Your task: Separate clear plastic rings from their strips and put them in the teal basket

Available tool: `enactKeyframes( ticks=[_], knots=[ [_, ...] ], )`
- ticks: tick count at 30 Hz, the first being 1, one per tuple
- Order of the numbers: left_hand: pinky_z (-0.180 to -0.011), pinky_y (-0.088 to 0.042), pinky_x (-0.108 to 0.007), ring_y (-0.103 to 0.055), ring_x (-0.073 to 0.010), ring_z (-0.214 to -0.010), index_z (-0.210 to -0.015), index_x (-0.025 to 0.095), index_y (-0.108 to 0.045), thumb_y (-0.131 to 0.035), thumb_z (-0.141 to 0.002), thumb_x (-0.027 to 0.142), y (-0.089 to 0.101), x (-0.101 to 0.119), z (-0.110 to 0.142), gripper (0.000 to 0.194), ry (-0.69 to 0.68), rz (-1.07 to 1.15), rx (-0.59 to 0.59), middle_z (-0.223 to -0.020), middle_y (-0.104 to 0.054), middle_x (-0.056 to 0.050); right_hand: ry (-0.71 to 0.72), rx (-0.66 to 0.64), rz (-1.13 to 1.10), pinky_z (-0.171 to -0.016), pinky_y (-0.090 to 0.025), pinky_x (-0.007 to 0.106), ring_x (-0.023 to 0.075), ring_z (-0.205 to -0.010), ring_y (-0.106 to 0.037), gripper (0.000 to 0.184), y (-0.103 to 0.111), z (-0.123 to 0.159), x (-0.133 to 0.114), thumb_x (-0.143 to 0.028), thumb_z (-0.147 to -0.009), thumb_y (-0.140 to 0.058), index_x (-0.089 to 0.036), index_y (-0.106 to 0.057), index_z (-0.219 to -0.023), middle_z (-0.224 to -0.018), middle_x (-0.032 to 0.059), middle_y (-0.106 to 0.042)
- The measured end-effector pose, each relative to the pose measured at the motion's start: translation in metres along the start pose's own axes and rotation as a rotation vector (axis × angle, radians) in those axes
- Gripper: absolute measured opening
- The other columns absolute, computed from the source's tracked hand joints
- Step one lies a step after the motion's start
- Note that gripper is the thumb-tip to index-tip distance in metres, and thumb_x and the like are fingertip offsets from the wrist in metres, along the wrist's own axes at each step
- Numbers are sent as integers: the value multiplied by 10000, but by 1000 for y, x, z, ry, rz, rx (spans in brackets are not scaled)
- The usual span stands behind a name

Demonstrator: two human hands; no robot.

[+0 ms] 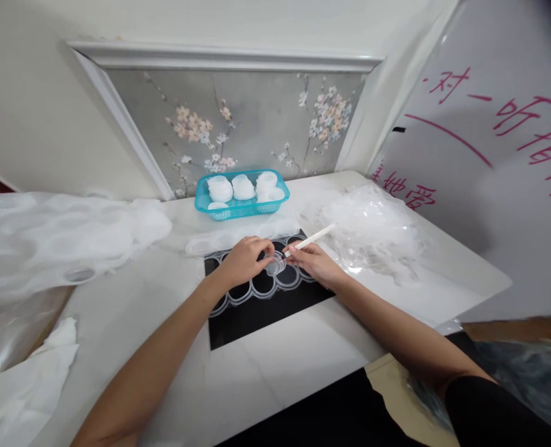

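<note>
A black sleeve (494, 413) ends near the right elbow, leaving the forearms, left hand (251, 257) and right hand (313, 261) bare.

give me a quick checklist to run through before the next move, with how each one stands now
- Clear disc held by left hand: ok, at its edge
- White pen-like tool in right hand: ok
- Tool tip clear of the left fingertips: cannot tell, they look very close
- Ringed plastic sheet on black mat: ok
- Mat's far edge uncluttered: not ok, translucent plastic lies along it
- Blue basket upright: ok
</note>
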State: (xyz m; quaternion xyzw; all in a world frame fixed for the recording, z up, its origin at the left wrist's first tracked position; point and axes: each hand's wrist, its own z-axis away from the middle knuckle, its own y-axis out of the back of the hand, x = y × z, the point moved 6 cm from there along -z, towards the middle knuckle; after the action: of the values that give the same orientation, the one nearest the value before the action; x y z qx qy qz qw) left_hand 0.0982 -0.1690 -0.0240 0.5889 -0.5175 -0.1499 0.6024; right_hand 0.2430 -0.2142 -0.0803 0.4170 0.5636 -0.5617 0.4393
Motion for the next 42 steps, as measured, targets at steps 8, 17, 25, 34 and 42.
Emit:
enactKeyframes(
  ticks=[8,17,25,34,42],
  knots=[
    [-653,-421,-232,-632,-139,-711,-757,229,-695,-599,-779,186,-14,32,30,107,6,167,-543,-764,-706,33,66,-38,680,-692,-460,308,204,-749,-611,332,3,31,1,-481,-835,-576,-181,-710,-791,-766,28,-674],
    [-612,-456,-332,-667,-246,-783,-838,182,-659,-487,-740,32,-62,68,53,248,-109,-280,-489,-1142,-674,-83,169,-14,701,-809,-481,352,243,-887,-651,264,1,47,3,-416,-881,-548,-229,-728,-836,-908,36,-716],
    [-567,-457,-326,-676,-233,-726,-854,180,-653,-489,-741,51,-57,65,53,237,-8,-316,-513,-1276,-592,-107,303,-8,817,-849,-502,401,242,-924,-647,218,-1,51,4,-358,-900,-536,-242,-720,-895,-931,56,-720],
    [-539,-387,-313,-641,-230,-669,-721,195,-607,-473,-817,166,-54,54,49,167,10,-181,-507,-814,-686,-61,660,-216,1377,-1042,-320,435,235,-1234,-464,213,-19,69,4,-219,-922,-511,-290,-675,-1038,-1078,4,-711],
    [-527,-340,-290,-598,-167,-586,-693,208,-589,-539,-774,179,-44,42,43,99,74,-50,-482,-854,-705,-23,627,375,1182,-962,-369,442,249,-1034,-565,295,33,2,-69,-333,-947,-441,-222,-711,-908,-977,55,-704]
  ],
)
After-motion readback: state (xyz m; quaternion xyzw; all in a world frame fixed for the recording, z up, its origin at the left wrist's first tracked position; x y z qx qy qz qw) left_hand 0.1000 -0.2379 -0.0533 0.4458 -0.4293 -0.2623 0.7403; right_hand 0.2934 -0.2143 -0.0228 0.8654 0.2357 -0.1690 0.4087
